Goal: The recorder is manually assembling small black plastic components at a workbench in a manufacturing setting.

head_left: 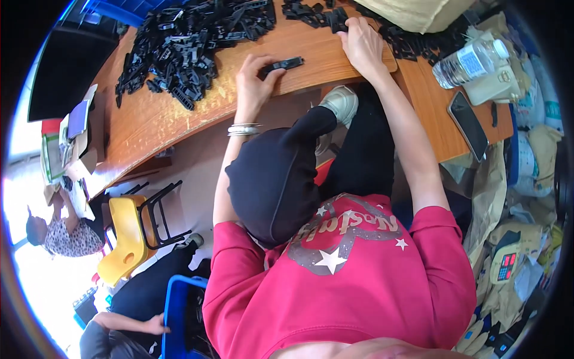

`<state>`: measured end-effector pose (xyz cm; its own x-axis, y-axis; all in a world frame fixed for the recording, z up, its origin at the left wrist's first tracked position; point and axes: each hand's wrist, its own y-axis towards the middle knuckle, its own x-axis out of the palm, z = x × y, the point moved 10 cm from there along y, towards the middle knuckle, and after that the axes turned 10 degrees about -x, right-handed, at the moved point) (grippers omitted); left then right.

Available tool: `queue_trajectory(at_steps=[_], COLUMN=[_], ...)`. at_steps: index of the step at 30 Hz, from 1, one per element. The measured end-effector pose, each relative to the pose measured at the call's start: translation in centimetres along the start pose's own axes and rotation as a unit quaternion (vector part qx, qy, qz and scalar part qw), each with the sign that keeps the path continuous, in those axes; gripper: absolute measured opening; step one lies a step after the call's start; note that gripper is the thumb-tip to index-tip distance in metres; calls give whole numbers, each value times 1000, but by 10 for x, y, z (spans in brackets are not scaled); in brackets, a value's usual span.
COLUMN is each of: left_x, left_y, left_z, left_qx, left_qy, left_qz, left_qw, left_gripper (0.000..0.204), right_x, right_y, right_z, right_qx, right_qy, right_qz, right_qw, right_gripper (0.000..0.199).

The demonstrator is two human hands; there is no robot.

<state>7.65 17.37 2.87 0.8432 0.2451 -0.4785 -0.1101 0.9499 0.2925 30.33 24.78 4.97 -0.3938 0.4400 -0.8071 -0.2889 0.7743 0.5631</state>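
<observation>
My left hand (253,84) is closed around a small, oblong black plastic part (292,63), which sticks out past the fingers above the wooden table. Farther right, the fingers of my right hand (363,46) are drawn together at a black plastic piece (338,19), at the edge of a small group of similar pieces (308,15). Part of that grip is hidden by the fingers. A large heap of black plastic parts (185,45) lies beyond and to the left of my left hand.
On the right stand a clear plastic bottle (463,64) and a phone (467,124). A beige sack (418,12) rests at the far right. A yellow chair (127,239) is at left; below, another person's hand (156,325) touches a blue crate (173,311).
</observation>
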Motion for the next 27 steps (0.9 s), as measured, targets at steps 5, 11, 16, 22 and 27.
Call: queue_trajectory(at_steps=[5,11,16,22,27], left_x=[1,3,4,3,5], left_y=[-3,1,1,3,1], left_z=[8,7,4,9,14], left_qx=[58,44,47,33,51], left_qy=[57,83,78,62,71], left_qz=[21,5,-16,-37,-42], left_qw=[996,996,996,997,995], left_gripper=[25,25,26,23,25], right_x=[5,5,26,25,20], right_y=[-2,-16,-26,-28,-19], right_z=[-2,-54,-49,-53,-81], right_qx=[19,-107,75,-36,-94], right_qy=[174,378,501,430,438], right_qz=[8,75,-75,-107,-78], right_qw=[985,917,859,896,890], right_gripper=[36,20,23,23,21])
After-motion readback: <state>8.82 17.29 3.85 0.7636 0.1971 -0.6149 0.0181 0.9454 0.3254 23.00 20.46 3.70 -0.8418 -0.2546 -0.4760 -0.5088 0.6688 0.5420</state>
